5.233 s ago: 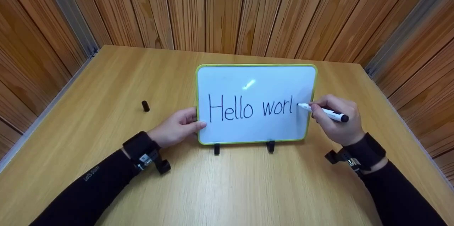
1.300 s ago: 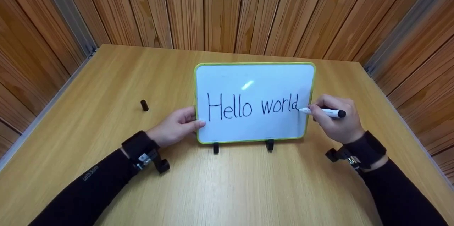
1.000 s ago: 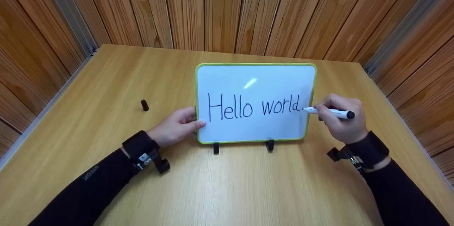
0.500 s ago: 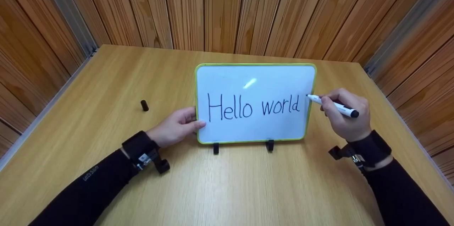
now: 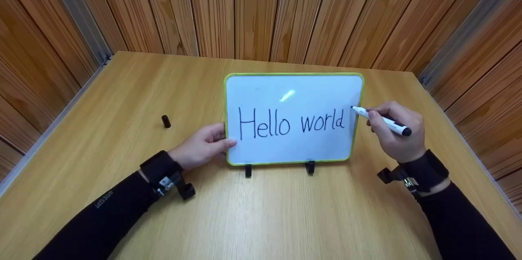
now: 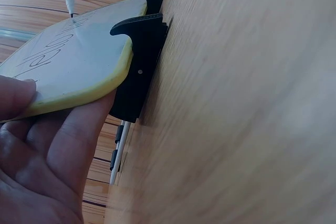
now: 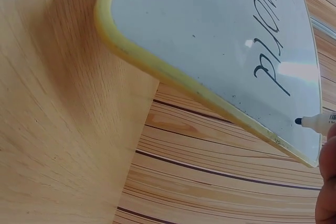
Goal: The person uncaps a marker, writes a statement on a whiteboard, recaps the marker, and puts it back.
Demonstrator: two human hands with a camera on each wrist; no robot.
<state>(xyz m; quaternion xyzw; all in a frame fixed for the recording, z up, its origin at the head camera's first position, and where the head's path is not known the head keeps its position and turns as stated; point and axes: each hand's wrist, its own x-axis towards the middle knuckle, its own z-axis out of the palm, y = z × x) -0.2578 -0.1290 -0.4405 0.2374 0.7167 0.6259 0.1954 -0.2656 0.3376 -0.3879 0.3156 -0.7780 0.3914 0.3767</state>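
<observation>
A small whiteboard [image 5: 285, 145] with a yellow-green frame leans on a black stand [image 6: 139, 69]. "Hello world" is written across it in black. My left hand [image 5: 204, 145] grips its left edge, thumb on the front and fingers behind, as the left wrist view shows. In my right hand [image 5: 401, 131] a white marker [image 5: 385, 122] with a black end is pinched like a pen. Its black tip points at the board just right of and above the "d"; whether it touches the surface I cannot tell. The right wrist view shows no fresh mark under the marker tip [image 7: 299, 121].
A black marker cap [image 5: 166, 121] lies on the wooden table [image 5: 277, 215] to the left of the board. Two black stand feet [image 5: 248, 170] stick out under the board's lower edge. Wood-panelled walls [image 5: 257, 11] border the table at the back and sides.
The "d" of "world" has been added since the oldest frame. Since then my right hand has moved right and up, with the marker tip beyond the word. The left hand stays in place.
</observation>
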